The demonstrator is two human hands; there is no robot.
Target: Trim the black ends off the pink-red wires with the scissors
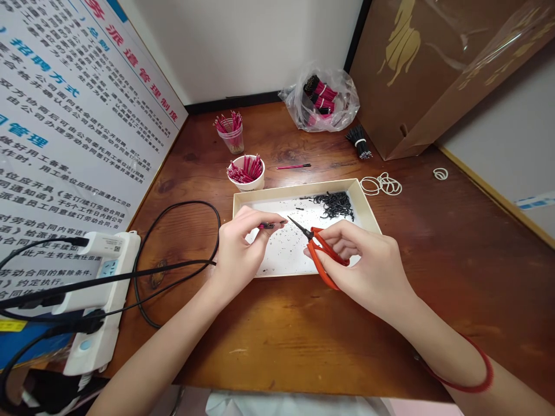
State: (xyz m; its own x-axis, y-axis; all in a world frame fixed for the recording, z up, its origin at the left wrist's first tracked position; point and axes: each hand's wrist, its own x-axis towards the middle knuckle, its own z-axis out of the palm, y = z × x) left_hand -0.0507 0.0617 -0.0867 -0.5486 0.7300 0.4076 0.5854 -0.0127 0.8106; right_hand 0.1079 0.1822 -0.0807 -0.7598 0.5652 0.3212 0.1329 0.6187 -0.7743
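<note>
My left hand [243, 242] pinches a short thin pink-and-black stick [266, 225] over the left part of a shallow white box [303, 269]. In my right hand [368, 260] is a pair of scissors [323, 248] with red handles and dark pointed blades. Their closed-looking tip points toward the end of the stick, a small gap apart. Inside the box, a heap of short black pieces [336, 205] lies at the back right, and tiny dark scraps are scattered over its floor. My left palm hides part of the stick.
Behind the box stand a white cup [247, 176] and a clear cup [232, 136], both holding pink sticks. A plastic bag [323, 101], a black bundle [359, 143] and rubber bands [381, 185] lie rightward. A power strip [102, 300] and black cable [182, 202] are left.
</note>
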